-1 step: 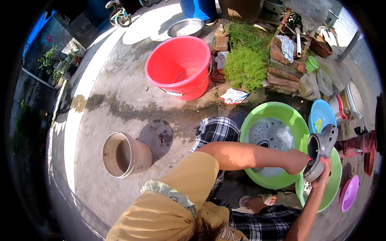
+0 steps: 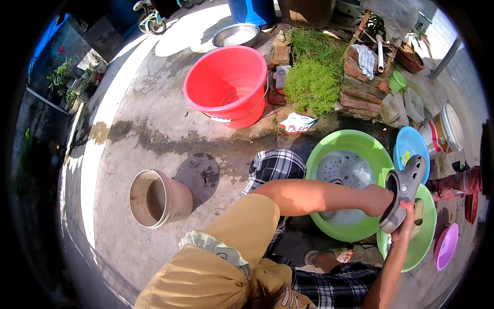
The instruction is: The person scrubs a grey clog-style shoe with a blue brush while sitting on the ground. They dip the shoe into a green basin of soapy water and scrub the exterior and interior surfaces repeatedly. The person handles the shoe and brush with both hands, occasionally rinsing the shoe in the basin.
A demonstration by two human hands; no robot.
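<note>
A grey clog (image 2: 405, 193) is held up over the right side of the large green basin (image 2: 315, 149). My right hand (image 2: 404, 224) grips its sole from below, fingers closed round it. My left hand (image 2: 380, 200) reaches into the clog's foot opening; its fingers are hidden inside, so I cannot see whether they hold anything. In the basin lies soapy water (image 2: 355, 172), with a dark-holed shape, perhaps another clog, partly under the suds. Below my right hand is a second green basin (image 2: 426, 242) with a beige, shoe-like thing (image 2: 418, 212) in it.
A blue basin (image 2: 411, 141) and a purple basin (image 2: 446, 246) stand at the right, near a white bucket (image 2: 453, 129). A red bucket (image 2: 226, 87) is farther off, and a beige bucket (image 2: 159, 198) with murky water stands at left. Bricks (image 2: 363, 98) edge the plants.
The clog has shifted slightly left and tilted. My left hand has pushed deeper into its opening, hiding the fingertips. More of the beige thing in the second basin shows.
</note>
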